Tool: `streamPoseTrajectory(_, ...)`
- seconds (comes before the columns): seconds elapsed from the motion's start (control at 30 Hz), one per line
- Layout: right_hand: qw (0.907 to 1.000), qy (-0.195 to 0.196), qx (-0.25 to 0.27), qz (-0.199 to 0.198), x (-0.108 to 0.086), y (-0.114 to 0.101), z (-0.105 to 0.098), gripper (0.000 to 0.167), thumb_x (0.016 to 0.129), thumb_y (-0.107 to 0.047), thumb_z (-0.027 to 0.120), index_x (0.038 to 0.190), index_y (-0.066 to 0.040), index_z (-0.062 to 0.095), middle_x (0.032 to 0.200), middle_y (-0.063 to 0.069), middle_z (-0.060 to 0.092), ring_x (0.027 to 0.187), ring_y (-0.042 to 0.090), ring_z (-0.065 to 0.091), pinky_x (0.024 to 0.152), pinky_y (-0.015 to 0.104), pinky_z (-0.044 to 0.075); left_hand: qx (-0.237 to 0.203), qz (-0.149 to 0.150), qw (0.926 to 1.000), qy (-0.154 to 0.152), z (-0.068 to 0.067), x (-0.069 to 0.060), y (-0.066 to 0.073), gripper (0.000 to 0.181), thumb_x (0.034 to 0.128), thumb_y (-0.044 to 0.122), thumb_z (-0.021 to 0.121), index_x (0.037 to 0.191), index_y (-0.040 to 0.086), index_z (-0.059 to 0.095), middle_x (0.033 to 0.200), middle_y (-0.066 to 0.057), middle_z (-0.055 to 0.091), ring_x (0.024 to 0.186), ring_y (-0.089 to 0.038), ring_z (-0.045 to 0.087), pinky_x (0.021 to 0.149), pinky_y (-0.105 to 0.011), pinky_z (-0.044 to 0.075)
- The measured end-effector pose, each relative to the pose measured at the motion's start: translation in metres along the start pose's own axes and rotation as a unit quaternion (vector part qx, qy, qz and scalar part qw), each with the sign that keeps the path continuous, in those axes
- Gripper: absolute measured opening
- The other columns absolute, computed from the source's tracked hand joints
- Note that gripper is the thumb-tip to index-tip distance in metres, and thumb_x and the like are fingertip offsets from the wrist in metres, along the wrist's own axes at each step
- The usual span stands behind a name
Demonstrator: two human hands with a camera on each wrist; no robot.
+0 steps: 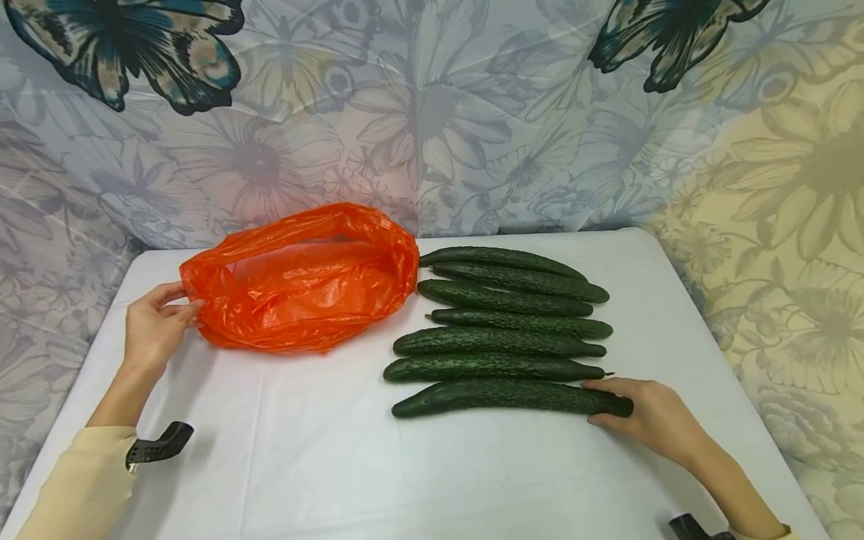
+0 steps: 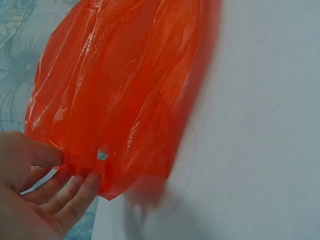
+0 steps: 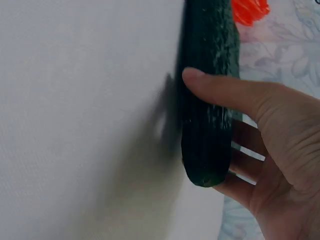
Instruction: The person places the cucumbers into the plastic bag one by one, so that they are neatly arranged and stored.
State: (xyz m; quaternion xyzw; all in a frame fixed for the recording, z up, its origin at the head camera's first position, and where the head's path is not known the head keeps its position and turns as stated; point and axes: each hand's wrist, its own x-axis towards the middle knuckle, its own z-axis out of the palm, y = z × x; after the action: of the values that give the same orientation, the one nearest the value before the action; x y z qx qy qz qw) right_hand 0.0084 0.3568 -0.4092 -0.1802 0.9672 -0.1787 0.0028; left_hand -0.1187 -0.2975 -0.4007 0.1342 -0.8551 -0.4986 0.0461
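Observation:
An orange-red plastic bag (image 1: 304,292) lies on its side at the table's back left, its mouth facing the head camera. My left hand (image 1: 157,319) pinches the bag's left edge between thumb and fingers, as the left wrist view also shows. To the right of the bag, several dark green cucumbers lie in a row, one below another. The nearest cucumber (image 1: 499,396) has its right end in my right hand (image 1: 648,416). In the right wrist view the thumb (image 3: 220,90) lies across this cucumber (image 3: 207,145), and the fingers curl round its other side.
Several other cucumbers (image 1: 499,341) lie close together beyond the held one, the farthest near the bag's right side. A white cloth (image 1: 324,450) covers the table. Floral fabric (image 1: 432,135) with butterflies hangs behind. Black straps (image 1: 158,446) are on both wrists.

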Motion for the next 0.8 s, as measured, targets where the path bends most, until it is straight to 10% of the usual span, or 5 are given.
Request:
streamPoseTrajectory(0.4,0.9744,-0.135,0.179,0.018,0.003,0.009,-0.018,0.041,0.077,-0.034,0.082,0.112,-0.013,0.075,0.108,0.006,0.073,0.089,-0.001,0.064,0.069,0.026,0.056,0.019,0.007,0.9998,0.004,0.001,0.001,-0.001,0.047,0.0952,0.010,0.061,0.135,-0.011,0.049,0.092,0.026,0.051,0.063,0.012,0.058,0.060,-0.012,0.050)
streamPoseTrajectory(0.67,0.9183,-0.211,0.328,0.070,-0.002,0.014,-0.023,0.044,0.083,-0.017,0.078,0.120,0.004,0.067,0.054,0.006,0.055,0.051,-0.003,0.026,0.046,0.025,0.038,0.022,0.001,0.9997,0.007,0.003,0.000,-0.002,0.047,0.0951,0.011,0.061,0.135,-0.011,0.049,0.092,0.027,0.051,0.063,0.012,0.057,0.059,-0.012,0.049)
streamPoseTrajectory(0.8,0.8955,-0.234,0.368,0.087,-0.003,0.015,-0.026,0.043,0.086,-0.011,0.074,0.123,0.008,0.064,0.049,0.010,0.047,0.053,0.005,0.021,0.054,0.025,0.042,0.026,0.001,0.9996,0.005,0.004,0.000,-0.002,0.047,0.0955,0.012,0.061,0.136,-0.010,0.049,0.096,0.024,0.051,0.065,0.014,0.057,0.060,-0.011,0.049)
